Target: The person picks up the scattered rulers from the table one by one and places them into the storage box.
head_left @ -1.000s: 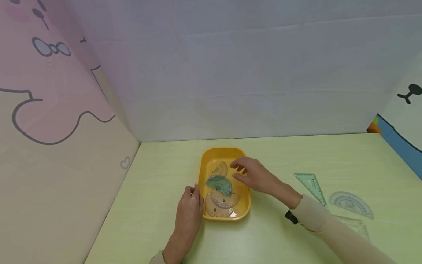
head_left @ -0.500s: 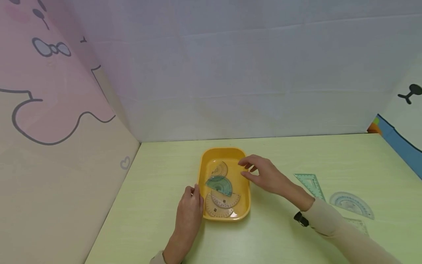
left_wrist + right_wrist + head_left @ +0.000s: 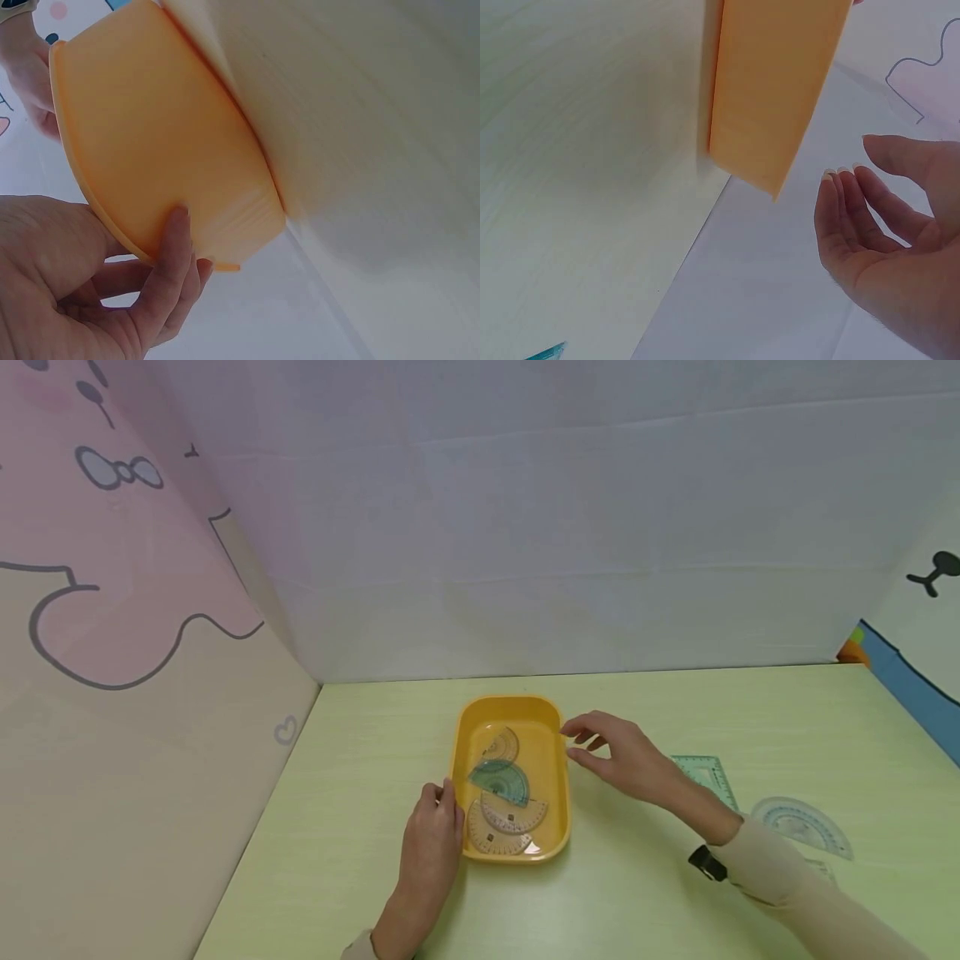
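A yellow plastic tray [image 3: 550, 777] sits on the table. My left hand [image 3: 431, 839] grips its left rim; in the left wrist view the fingertips lie against the outer wall [image 3: 165, 135]. Inside the tray lie a green protractor [image 3: 501, 779], a small clear protractor [image 3: 504, 743] and two larger clear protractors, one [image 3: 519, 815] overlapping the other [image 3: 491, 839]. Just off the right rim is my right hand [image 3: 630, 760], its fingers loosely bent and the thumb apart from them. Nothing shows between them in the right wrist view [image 3: 885, 225].
Right of the tray, a green set square [image 3: 708, 774] is partly covered by my right forearm. Beyond it lies a large clear protractor [image 3: 802, 825]. A clear piece [image 3: 823, 867] shows only a corner past the sleeve. A wall covering stands behind the table.
My right hand has moved rightward, from over the tray to beyond its right rim. The sleeve now covers more of the set squares. Left hand, tray and protractors stay put.
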`<state>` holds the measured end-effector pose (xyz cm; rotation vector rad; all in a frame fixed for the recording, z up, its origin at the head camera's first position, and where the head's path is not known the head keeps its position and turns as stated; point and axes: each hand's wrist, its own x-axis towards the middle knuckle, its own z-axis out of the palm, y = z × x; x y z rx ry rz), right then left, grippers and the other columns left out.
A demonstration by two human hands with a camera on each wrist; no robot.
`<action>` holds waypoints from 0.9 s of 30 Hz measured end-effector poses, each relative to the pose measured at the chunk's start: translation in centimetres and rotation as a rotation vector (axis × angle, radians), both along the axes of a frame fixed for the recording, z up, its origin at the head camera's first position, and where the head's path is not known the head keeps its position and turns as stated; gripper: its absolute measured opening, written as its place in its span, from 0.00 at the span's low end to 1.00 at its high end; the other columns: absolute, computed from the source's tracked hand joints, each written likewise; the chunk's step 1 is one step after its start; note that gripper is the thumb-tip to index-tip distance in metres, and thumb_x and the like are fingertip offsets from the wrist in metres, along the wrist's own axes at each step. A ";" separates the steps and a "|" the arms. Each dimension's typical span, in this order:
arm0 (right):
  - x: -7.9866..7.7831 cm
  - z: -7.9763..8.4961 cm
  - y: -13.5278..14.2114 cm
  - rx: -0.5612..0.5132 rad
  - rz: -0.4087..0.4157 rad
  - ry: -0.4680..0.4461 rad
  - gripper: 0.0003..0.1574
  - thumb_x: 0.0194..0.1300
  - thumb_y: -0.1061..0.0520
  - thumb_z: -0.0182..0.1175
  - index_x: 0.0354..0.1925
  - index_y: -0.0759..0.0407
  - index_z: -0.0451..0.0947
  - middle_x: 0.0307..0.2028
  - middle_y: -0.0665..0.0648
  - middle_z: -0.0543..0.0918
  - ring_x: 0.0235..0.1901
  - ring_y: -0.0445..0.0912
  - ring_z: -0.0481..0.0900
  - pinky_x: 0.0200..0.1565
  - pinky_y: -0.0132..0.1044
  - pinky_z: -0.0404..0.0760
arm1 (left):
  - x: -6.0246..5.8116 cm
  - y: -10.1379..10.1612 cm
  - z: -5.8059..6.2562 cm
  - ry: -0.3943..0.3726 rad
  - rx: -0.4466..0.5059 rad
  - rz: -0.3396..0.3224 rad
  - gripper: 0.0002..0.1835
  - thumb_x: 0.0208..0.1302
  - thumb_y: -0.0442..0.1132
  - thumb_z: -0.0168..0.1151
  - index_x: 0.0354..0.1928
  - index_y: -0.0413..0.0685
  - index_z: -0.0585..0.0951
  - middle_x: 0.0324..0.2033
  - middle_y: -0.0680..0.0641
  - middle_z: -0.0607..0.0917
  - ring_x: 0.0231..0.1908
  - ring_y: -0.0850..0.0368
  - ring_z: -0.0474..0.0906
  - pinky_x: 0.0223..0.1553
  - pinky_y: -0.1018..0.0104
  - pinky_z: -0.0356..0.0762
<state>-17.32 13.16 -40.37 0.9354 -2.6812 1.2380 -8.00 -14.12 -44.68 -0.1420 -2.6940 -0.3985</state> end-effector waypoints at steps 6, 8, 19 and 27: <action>0.1 -0.1 0.9 -0.002 -0.012 0.032 0.16 0.66 0.67 0.67 0.52 0.66 0.80 0.48 0.58 0.85 0.44 0.52 0.85 0.47 0.46 0.86 | 0.0 0.0 0.0 0.000 0.006 -0.001 0.20 0.61 0.26 0.71 0.54 0.27 0.81 0.37 0.40 0.78 0.31 0.51 0.80 0.33 0.62 0.85; 0.2 -0.1 1.2 -0.007 -0.011 0.040 0.15 0.66 0.67 0.67 0.52 0.65 0.80 0.47 0.58 0.85 0.44 0.52 0.85 0.46 0.46 0.86 | 0.0 0.0 0.0 0.001 0.007 -0.001 0.19 0.61 0.26 0.71 0.54 0.27 0.81 0.37 0.40 0.78 0.31 0.51 0.80 0.33 0.62 0.85; 0.6 -0.2 2.7 -0.030 -0.014 0.084 0.15 0.65 0.68 0.68 0.50 0.64 0.81 0.46 0.56 0.85 0.42 0.51 0.85 0.45 0.45 0.87 | 0.1 0.0 0.1 -0.022 0.011 0.005 0.20 0.61 0.26 0.71 0.55 0.27 0.81 0.37 0.40 0.78 0.33 0.51 0.81 0.35 0.62 0.86; 0.6 -0.8 3.9 -0.071 -0.016 0.158 0.15 0.63 0.70 0.69 0.48 0.62 0.81 0.43 0.53 0.85 0.39 0.49 0.86 0.41 0.39 0.87 | 0.1 0.0 0.1 -0.022 0.013 0.008 0.20 0.61 0.26 0.71 0.55 0.27 0.81 0.37 0.39 0.78 0.33 0.50 0.81 0.36 0.61 0.86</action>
